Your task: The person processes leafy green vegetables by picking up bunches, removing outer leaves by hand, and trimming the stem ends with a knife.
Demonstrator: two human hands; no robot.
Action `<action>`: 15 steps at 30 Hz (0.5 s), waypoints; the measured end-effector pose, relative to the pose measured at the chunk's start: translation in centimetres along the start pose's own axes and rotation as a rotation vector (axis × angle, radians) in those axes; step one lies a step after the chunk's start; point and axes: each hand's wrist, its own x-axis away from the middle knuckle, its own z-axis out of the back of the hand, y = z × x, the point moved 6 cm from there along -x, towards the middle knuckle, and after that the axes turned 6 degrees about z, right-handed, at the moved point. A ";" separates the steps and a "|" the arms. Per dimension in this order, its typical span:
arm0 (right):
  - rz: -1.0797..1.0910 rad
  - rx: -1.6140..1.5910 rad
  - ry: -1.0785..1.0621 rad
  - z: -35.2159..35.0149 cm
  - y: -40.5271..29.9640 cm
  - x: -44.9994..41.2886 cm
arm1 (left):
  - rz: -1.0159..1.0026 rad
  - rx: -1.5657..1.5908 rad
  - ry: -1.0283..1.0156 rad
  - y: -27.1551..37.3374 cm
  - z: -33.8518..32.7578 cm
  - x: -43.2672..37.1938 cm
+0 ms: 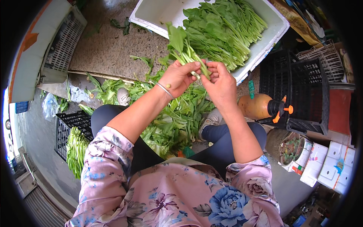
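Note:
My left hand (181, 78) grips a small bunch of leafy green stalks (184, 51), its leaves pointing up and away from me. Close against the cut stem ends, my right hand (219, 82) pinches a stalk between thumb and fingers. Both hands are just short of a white foam box (158, 12), in which a large pile of the same greens (224, 34) lies with stems toward the right. Under my hands, loose leaves and trimmings (175, 119) cover the floor between my shoes.
A black plastic crate (63, 133) with bundled green stems (76, 150) stands at my left. To the right are an orange-handled pump sprayer (255, 106), stacked black crates (306, 93), a bucket (290, 149) holding plant scraps and white foam boxes (336, 167). A clear plastic bag (49, 106) lies on the left floor.

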 end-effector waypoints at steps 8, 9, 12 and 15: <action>-0.199 0.090 -0.110 0.3 3.4 0.2 | -0.127 -0.004 0.014 2.5 1.2 1.1; -0.199 0.088 -0.107 0.2 3.1 0.1 | -0.130 -0.013 0.007 2.6 1.3 1.2; 0.041 -0.142 -0.010 0.3 -0.4 -0.5 | -0.119 -0.056 0.014 2.4 1.4 1.9; 0.187 -0.078 -0.048 -0.3 -2.4 -0.5 | -0.127 -0.083 0.013 2.3 1.3 2.3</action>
